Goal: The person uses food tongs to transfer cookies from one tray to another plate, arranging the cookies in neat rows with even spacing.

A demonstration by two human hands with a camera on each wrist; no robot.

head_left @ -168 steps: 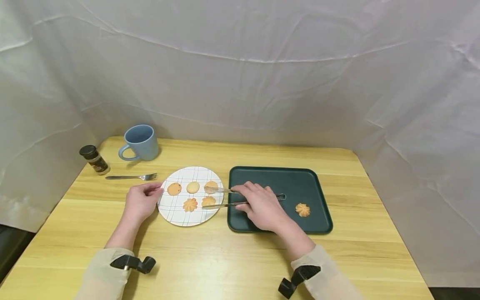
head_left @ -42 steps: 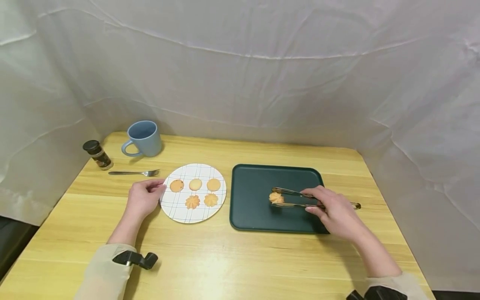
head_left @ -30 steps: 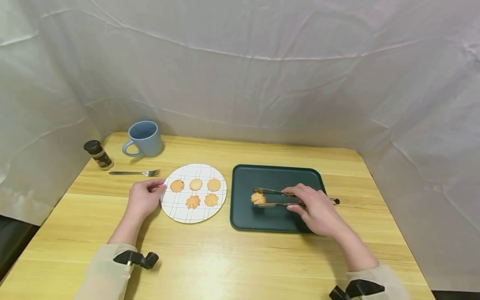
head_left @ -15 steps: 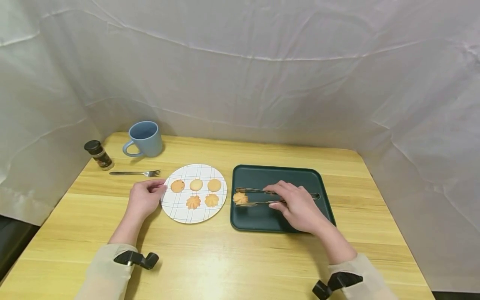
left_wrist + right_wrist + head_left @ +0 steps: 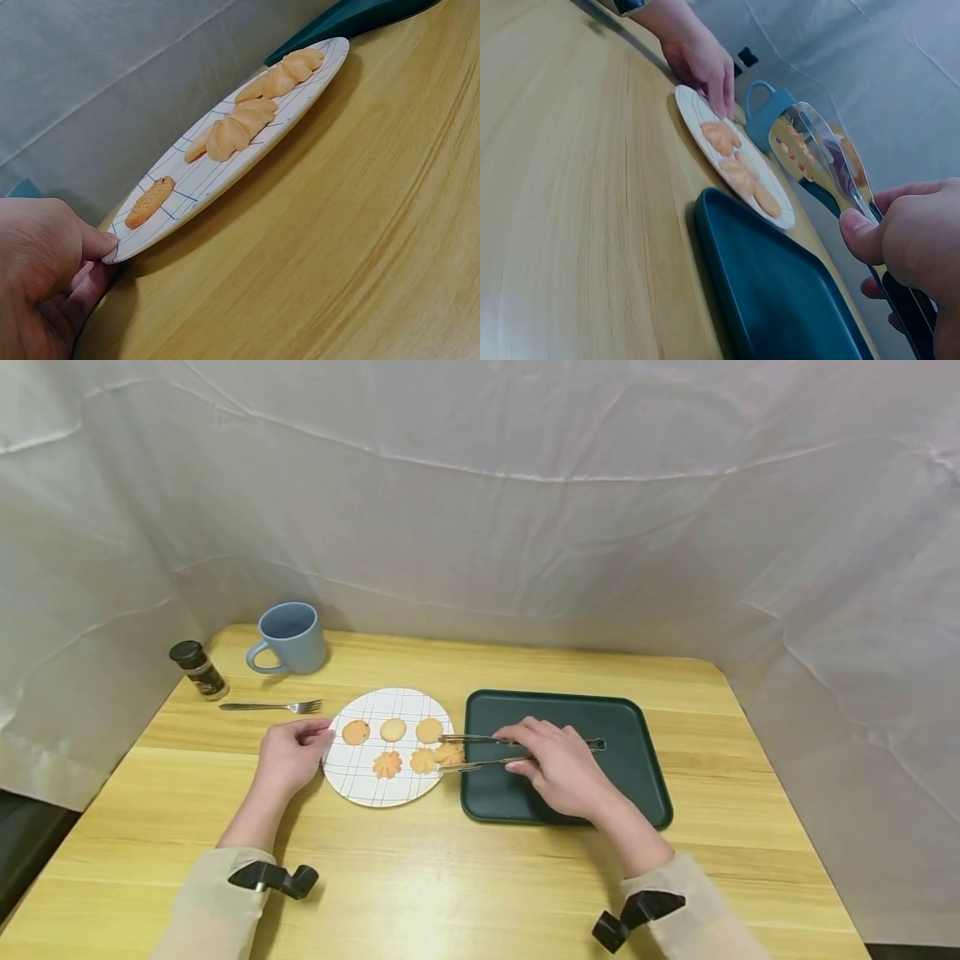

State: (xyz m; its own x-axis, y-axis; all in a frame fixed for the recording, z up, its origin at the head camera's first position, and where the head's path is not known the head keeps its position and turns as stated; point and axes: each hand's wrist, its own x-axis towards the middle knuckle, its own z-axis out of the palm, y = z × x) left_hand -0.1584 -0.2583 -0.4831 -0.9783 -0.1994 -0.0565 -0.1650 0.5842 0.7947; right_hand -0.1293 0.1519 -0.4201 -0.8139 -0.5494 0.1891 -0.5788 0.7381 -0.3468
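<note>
My left hand (image 5: 291,758) pinches the left rim of a round white plaid plate (image 5: 352,785), thumb on top in the left wrist view. Several cookies lie on it, among them a fluted cookie (image 5: 387,765) and a dotted round cookie (image 5: 150,202). With my right hand (image 5: 557,767) I hold metal tongs (image 5: 832,172), thumb on one arm and fingers on the other. Between the tong tips is another fluted cookie (image 5: 449,754), over the plate's right edge in the head view. The right wrist view shows the tongs raised above the plate; their blades partly hide that cookie.
A dark green tray (image 5: 525,802) lies right of the plate, under my right hand. At the back left stand a blue mug (image 5: 294,643) and a black-capped seasoning jar (image 5: 201,673). A fork (image 5: 272,706) lies in front of them.
The tongs first reached over the plate, then took up the fluted cookie from the tray. My right hand has since carried it left to the plate's edge. The left hand has kept its place.
</note>
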